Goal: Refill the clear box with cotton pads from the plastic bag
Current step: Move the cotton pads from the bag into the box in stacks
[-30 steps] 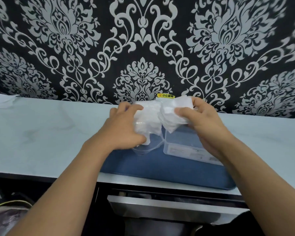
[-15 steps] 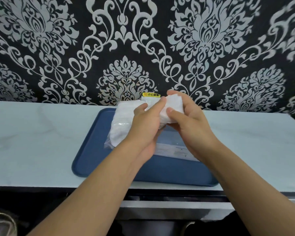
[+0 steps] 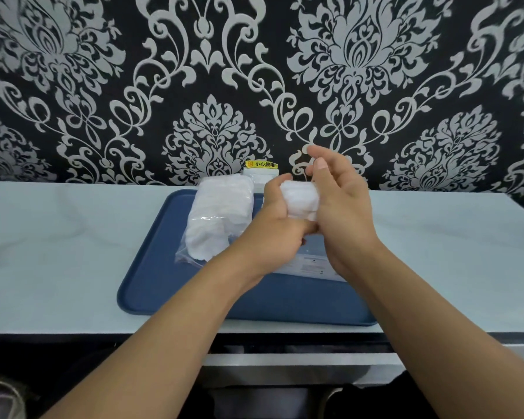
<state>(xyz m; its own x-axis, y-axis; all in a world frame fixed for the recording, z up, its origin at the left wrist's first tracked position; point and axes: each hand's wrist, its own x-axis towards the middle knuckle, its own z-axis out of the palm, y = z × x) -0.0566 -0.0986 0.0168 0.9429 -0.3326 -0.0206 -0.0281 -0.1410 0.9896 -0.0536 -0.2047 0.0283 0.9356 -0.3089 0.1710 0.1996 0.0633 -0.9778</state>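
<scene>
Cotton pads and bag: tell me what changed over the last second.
The left hand let go of the bag, which now lies on the tray, and joined the right hand on the stack of pads. The right thumb lifted off the stack. The right hand kept the pads throughout; the tray and the box under the hands stayed put.
</scene>
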